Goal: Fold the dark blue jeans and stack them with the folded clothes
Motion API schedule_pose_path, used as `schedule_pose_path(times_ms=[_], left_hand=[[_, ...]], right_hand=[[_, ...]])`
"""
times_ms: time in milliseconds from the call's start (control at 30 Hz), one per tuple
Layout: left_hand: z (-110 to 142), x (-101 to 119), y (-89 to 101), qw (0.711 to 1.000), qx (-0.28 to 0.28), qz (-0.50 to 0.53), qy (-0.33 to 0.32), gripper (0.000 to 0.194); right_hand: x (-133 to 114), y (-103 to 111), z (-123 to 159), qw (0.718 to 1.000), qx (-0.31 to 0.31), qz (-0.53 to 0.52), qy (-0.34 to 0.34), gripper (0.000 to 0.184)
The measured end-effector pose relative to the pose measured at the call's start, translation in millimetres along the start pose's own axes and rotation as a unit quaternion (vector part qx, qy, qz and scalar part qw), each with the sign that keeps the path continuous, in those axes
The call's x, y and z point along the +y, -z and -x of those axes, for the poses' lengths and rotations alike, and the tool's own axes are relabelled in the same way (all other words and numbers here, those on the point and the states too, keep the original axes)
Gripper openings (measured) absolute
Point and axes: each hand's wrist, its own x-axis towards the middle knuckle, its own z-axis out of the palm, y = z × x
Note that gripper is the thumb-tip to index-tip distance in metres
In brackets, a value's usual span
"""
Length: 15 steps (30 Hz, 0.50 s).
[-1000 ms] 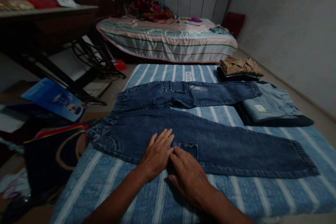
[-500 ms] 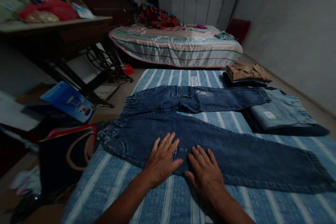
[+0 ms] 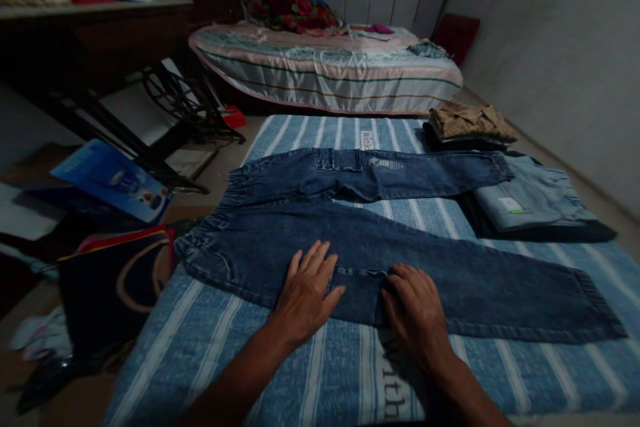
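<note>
A pair of dark blue jeans [image 3: 390,240] lies spread flat on a blue and white striped mattress [image 3: 320,373], its two legs pointing right. My left hand [image 3: 306,293] rests palm down on the near leg with fingers stretched out. My right hand [image 3: 419,310] lies beside it on the same leg, a little to the right, fingers slightly bent at the tips and pressed on the denim. Neither hand holds anything.
Folded light jeans [image 3: 535,203] and a folded tan garment [image 3: 470,121] sit at the mattress's far right. A second mattress [image 3: 325,70] with bright clothes lies behind. A sewing-machine table [image 3: 90,47], a blue box [image 3: 113,180] and a dark bag [image 3: 115,287] are on the left.
My right hand slid to the right along the near jeans leg, away from my left hand. The left hand stayed in nearly the same spot. The camera shifted slightly.
</note>
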Motion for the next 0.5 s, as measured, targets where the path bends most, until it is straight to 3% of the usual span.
schedule_pose_path(times_ms=[233,500], left_hand=[[-8.7,44.8,-9.3,0.986,0.093,0.104,-0.096,0.018],[-8.6,53.0,-18.3,0.985,0.094,0.078,-0.125,0.019]], right_hand=[[15.8,5.0,14.1,0.998,0.02,-0.052,0.0,0.011],[1.3,-10.9,-7.8,0.999,0.019,-0.047,0.005,0.016]])
